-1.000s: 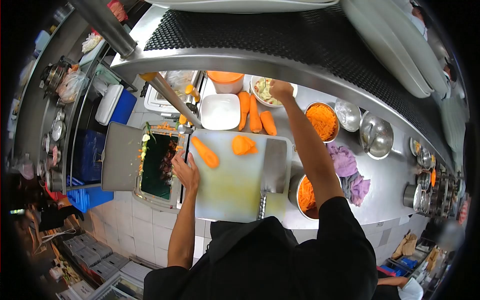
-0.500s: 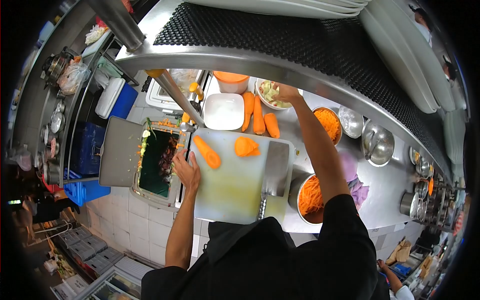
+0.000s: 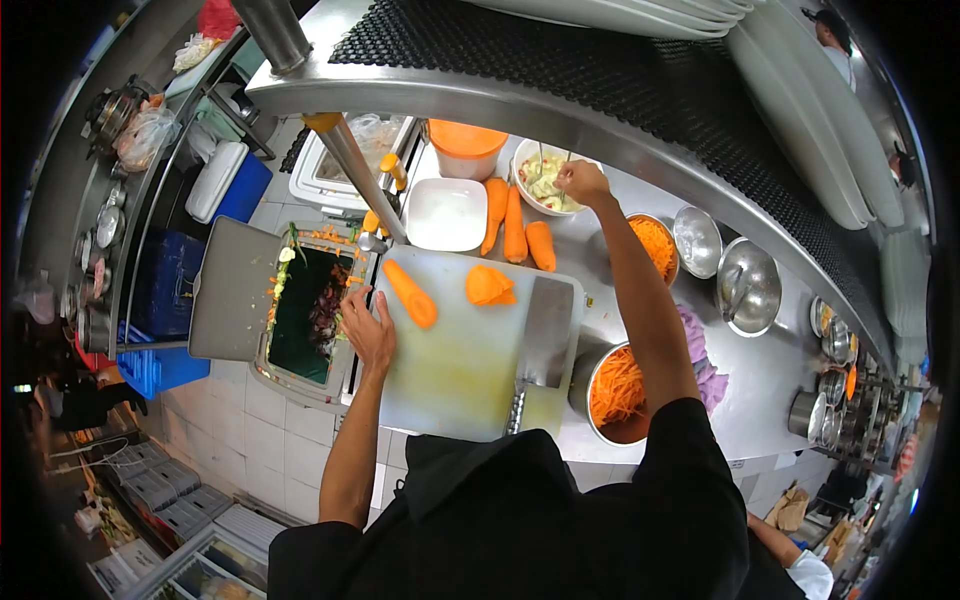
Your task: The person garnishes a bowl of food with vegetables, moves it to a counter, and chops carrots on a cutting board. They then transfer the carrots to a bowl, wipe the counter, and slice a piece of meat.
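My left hand [image 3: 369,332] rests at the cutting board's left edge, fingers apart and holding nothing, beside the open waste bin [image 3: 300,325]. A peeled carrot [image 3: 410,294] lies near it on the cutting board [image 3: 430,375], with cut carrot pieces [image 3: 490,286] farther right. A cleaver [image 3: 549,325] lies flat along the board's right side. Beyond the board, my right hand [image 3: 584,184] is over a white bowl [image 3: 522,160] of chopped pale vegetables [image 3: 543,188]. Its fingers are pinched at a thin metal utensil whose lower end is hidden among the pieces.
Whole carrots [image 3: 514,228] lie behind the board beside a white square dish [image 3: 446,215] and an orange-lidded tub [image 3: 467,150]. Pots of shredded carrot [image 3: 617,388], metal bowls [image 3: 748,287] and a purple cloth [image 3: 706,370] stand to the right. A steel shelf [image 3: 560,125] overhangs the counter.
My right hand has drawn up a little over the bowl, and thin metal handles now show there. My left hand stays at the board's edge. The view has shifted slightly.
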### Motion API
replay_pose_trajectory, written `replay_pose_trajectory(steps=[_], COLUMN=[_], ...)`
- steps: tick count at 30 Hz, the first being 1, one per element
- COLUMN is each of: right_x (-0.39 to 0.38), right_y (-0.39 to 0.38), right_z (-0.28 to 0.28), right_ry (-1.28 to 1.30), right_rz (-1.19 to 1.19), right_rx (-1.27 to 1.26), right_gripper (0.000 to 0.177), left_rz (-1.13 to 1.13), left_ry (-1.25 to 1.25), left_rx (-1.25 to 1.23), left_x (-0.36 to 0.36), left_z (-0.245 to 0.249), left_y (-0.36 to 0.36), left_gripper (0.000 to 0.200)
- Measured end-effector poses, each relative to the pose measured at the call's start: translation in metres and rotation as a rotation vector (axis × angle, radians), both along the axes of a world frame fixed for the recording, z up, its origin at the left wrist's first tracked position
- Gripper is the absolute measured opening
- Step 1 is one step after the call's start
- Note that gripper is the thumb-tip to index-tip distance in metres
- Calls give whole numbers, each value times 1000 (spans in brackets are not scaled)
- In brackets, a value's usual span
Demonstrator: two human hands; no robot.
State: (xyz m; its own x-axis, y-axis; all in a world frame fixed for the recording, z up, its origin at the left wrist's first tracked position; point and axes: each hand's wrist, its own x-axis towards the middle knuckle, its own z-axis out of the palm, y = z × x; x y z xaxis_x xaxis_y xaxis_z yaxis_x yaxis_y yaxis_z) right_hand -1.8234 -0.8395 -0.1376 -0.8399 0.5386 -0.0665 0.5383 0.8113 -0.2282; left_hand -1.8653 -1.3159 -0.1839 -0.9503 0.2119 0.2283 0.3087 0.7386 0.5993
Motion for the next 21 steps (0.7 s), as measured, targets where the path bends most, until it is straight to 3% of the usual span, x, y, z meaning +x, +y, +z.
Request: replay_pose_trajectory(steps=[6,12,21], right_x=[-8,-15,-8], right_y=[-7,-8,0], right_z=[-5,1,4], right_ry=[-63,-122,-14], right_rz=[114,181,143], right_rx=[116,92,141], right_gripper=[34,27,14], left_rz=[-12,-3,-22], left_ry=[48,42,50], left_rx=[-3,-4,0], left_x=[-2,-2,-2], left_z=[-2,-2,0], left_y=[-1,-2,0], left_gripper=[30,29,28])
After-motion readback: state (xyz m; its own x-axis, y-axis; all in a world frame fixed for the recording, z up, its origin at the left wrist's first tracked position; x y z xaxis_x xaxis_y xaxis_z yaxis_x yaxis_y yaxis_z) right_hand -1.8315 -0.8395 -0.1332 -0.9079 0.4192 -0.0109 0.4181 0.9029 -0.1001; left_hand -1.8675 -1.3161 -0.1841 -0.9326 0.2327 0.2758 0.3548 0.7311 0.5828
